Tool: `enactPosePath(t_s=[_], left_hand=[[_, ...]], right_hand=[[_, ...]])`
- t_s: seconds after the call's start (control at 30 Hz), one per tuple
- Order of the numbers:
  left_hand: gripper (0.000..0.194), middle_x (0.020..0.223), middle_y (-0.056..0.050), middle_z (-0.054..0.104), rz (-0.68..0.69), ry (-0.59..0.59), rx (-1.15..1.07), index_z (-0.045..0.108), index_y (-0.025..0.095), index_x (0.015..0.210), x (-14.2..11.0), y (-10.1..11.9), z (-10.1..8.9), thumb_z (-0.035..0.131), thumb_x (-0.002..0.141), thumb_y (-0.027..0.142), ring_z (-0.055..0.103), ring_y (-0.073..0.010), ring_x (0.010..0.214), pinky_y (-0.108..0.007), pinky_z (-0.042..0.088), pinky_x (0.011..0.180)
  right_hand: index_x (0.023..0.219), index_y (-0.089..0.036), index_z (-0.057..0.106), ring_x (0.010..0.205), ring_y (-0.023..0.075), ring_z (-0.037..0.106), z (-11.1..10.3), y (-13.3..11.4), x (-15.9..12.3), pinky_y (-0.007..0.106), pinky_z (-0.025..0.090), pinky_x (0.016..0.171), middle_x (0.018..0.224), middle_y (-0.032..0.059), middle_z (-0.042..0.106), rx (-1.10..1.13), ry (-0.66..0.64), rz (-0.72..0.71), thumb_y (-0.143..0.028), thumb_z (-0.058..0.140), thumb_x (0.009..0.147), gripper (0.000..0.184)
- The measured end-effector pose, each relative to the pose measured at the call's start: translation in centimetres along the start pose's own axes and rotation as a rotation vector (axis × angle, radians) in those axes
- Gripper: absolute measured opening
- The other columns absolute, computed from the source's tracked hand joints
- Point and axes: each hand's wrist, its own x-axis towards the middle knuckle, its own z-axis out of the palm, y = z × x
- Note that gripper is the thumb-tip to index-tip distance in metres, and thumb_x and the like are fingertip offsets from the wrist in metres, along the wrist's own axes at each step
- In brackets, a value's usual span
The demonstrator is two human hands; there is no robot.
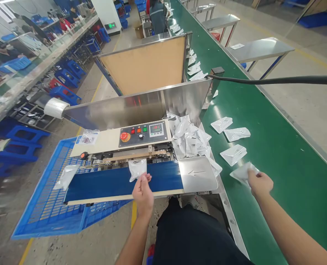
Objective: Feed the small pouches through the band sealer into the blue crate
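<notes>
A small white pouch stands at the blue belt of a sealing machine, its top edge at the machine's guide. My left hand is closed at that pouch's lower right corner, thumb and fingers pinched together. Over the green conveyor, my right hand pinches another white pouch by its right end; this pouch is slightly blurred. Several similar pouches lie just beyond it. At the belt's left end, one more pouch hangs over the blue crate.
A heap of white pouches lies right of the control panel, behind a metal plate with an arrow. A blue crate sits below the belt's left end. Metal panels rise behind the machine. A black cable crosses the conveyor.
</notes>
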Motion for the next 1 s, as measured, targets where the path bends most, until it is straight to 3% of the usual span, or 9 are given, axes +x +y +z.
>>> enactPosePath(t_s=[0.13,0.23,0.33,0.47,0.57,0.67,0.77,0.87,1.0], left_hand=[[0.044,0.123,-0.017,0.081,0.125,-0.319,0.034,0.083,0.018,0.121,-2.1,1.5,5.3,0.075,0.097,0.054,0.077,-0.0333,0.116,-0.049,0.061,0.107],[0.044,0.138,-0.016,0.076,0.292,-0.58,0.062,0.08,0.022,0.133,-3.2,2.9,9.3,0.076,0.097,0.047,0.07,-0.0355,0.13,-0.05,0.054,0.116],[0.04,0.129,-0.015,0.08,0.347,-0.711,0.04,0.082,0.021,0.129,-3.6,3.7,11.5,0.068,0.101,0.047,0.074,-0.0335,0.118,-0.045,0.057,0.106],[0.049,0.08,-0.009,0.076,0.32,-0.662,0.104,0.083,0.02,0.085,-3.4,3.4,11.6,0.051,0.109,0.05,0.066,-0.0233,0.075,-0.032,0.051,0.075],[0.055,0.06,-0.002,0.058,0.289,-0.638,0.171,0.073,0.02,0.068,-3.0,2.5,10.9,0.052,0.108,0.05,0.048,-0.0171,0.059,-0.029,0.037,0.061],[0.055,0.055,0.0,0.051,0.199,-0.575,0.205,0.068,0.019,0.06,-1.8,1.2,10.7,0.059,0.104,0.05,0.042,-0.0149,0.056,-0.028,0.03,0.059],[0.05,0.058,-0.001,0.059,0.025,-0.435,0.19,0.074,0.017,0.063,0.4,0.0,10.6,0.065,0.097,0.052,0.048,-0.0159,0.059,-0.027,0.034,0.059],[0.044,0.067,-0.003,0.071,-0.134,-0.338,0.142,0.083,0.014,0.077,2.9,-0.8,9.7,0.071,0.091,0.054,0.056,-0.0184,0.062,-0.027,0.039,0.06],[0.045,0.073,-0.007,0.077,-0.135,-0.27,0.114,0.084,0.014,0.077,5.3,-0.9,7.1,0.078,0.087,0.057,0.064,-0.0214,0.067,-0.029,0.046,0.063]], right_hand=[[0.094,-0.019,0.069,0.066,0.0231,0.057,-0.4,-6.7,-3.8,0.035,0.046,0.065,0.068,0.0054,0.061,0.203,0.006,-0.025,-0.068,0.066,0.087,0.049],[0.096,-0.02,0.074,0.061,0.0195,0.051,-1.1,-12.3,-7.9,0.032,0.043,0.061,0.061,-0.0002,0.055,0.338,-0.234,-0.218,-0.076,0.069,0.084,0.058],[0.095,-0.022,0.075,0.057,0.0189,0.053,-1.4,-15.9,-10.8,0.033,0.046,0.059,0.059,-0.0005,0.057,0.485,-0.535,-0.265,-0.078,0.077,0.078,0.058],[0.108,-0.021,0.076,0.071,0.025,0.07,-1.0,-17.1,-11.9,0.039,0.059,0.073,0.073,0.0055,0.072,0.809,-0.845,-0.11,-0.077,0.086,0.071,0.069],[0.095,-0.019,0.076,0.065,0.0217,0.068,0.3,-16.7,-11.5,0.035,0.058,0.068,0.07,0.0064,0.073,0.767,-0.851,-0.046,-0.077,0.087,0.071,0.064],[0.079,-0.019,0.072,0.05,0.0165,0.058,2.7,-16.8,-10.9,0.029,0.047,0.051,0.055,0.002,0.064,0.602,-0.733,-0.057,-0.074,0.086,0.072,0.057],[0.076,-0.021,0.069,0.045,0.0154,0.055,5.3,-18.6,-10.8,0.026,0.041,0.044,0.051,-0.0004,0.06,0.577,-0.69,0.024,-0.065,0.086,0.075,0.048],[0.078,-0.021,0.068,0.04,0.0132,0.051,7.3,-21.4,-11.6,0.024,0.037,0.039,0.049,-0.002,0.059,0.601,-0.797,0.123,-0.056,0.085,0.079,0.039],[0.095,-0.018,0.076,0.04,0.0119,0.049,7.5,-23.0,-12.3,0.023,0.034,0.037,0.055,0.0022,0.066,0.561,-0.966,0.1,-0.057,0.088,0.08,0.044]])
